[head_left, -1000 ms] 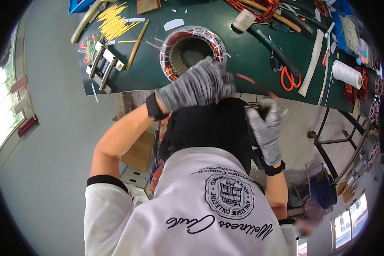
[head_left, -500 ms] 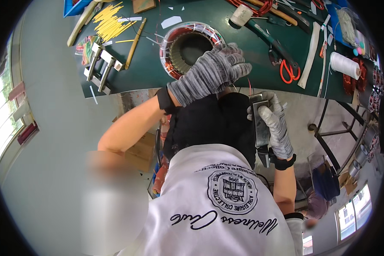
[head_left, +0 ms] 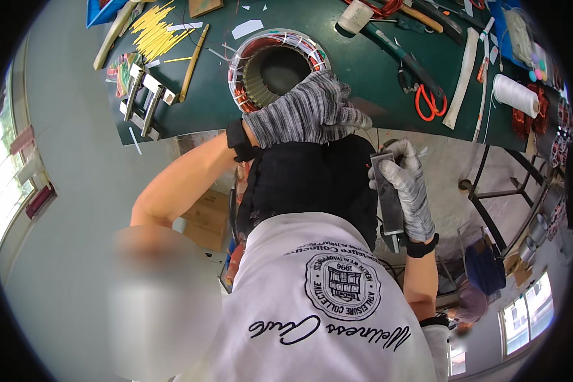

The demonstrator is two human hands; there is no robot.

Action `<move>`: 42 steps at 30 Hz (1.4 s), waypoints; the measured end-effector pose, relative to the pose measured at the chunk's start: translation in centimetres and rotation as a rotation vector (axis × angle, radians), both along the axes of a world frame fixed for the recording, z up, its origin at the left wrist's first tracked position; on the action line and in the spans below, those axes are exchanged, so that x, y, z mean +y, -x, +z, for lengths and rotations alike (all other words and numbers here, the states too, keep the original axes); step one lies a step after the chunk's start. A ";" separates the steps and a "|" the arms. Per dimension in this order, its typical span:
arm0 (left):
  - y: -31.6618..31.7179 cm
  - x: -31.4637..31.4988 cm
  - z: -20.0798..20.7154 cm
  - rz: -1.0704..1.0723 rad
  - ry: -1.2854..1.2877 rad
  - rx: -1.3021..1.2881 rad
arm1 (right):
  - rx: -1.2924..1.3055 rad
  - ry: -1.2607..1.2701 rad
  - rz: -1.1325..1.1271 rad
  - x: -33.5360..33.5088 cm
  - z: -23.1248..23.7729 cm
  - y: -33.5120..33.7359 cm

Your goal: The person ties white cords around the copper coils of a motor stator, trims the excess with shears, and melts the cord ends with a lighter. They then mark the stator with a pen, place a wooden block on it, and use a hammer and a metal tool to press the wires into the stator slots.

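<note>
My left hand [head_left: 305, 113], in a grey striped knit glove, lies across the near right rim of a ring-shaped motor stator [head_left: 240, 79] with copper windings and white lacing. Its fingers are curled together at the table edge, their tips partly turned away, so what they hold is hidden. Thin wires show faintly between that hand and the right one. My right hand [head_left: 412, 191], in a pale grey glove, is closed round a long dark metal tool [head_left: 389, 200] of rectangular shape, upright beside my right thigh below the table edge. The tool's exact kind is unclear.
On the green table [head_left: 191, 118] are yellow sticks [head_left: 156, 35], a metal frame [head_left: 145, 95], a white-headed mallet [head_left: 355, 18], red-handled scissors [head_left: 431, 103] and a white thread spool [head_left: 516, 95]. A metal rack [head_left: 503, 194] stands at right. Another person [head_left: 471, 302] is behind.
My left hand has drawn slightly nearer and its fingers have curled down toward the table edge. The right hand has tilted the metal tool, turning its broad face more upward.
</note>
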State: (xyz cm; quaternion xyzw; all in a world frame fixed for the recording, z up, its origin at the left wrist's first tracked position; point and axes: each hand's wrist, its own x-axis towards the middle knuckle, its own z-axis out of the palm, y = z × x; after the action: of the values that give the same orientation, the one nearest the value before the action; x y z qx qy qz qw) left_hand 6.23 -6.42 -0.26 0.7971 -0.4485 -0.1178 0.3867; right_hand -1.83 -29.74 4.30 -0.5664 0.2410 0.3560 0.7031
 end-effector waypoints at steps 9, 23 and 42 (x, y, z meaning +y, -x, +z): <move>0.7 0.1 -2.6 0.078 0.008 -0.095 | 0.084 -0.090 -0.099 1.2 -0.1 -0.8; 1.0 -0.2 -2.9 0.092 -0.015 -0.141 | 0.169 -0.408 -0.096 2.0 -0.2 -1.0; 1.1 -0.9 -1.2 0.146 -0.133 -0.193 | -1.203 1.030 0.347 4.0 -0.6 -1.4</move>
State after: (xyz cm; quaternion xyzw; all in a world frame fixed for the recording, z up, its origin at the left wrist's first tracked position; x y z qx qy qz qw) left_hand 5.11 -7.32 -1.45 0.8590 -0.4159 -0.0415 0.2957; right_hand -0.43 -25.77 3.67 -0.9429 -0.1358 -0.0614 0.2980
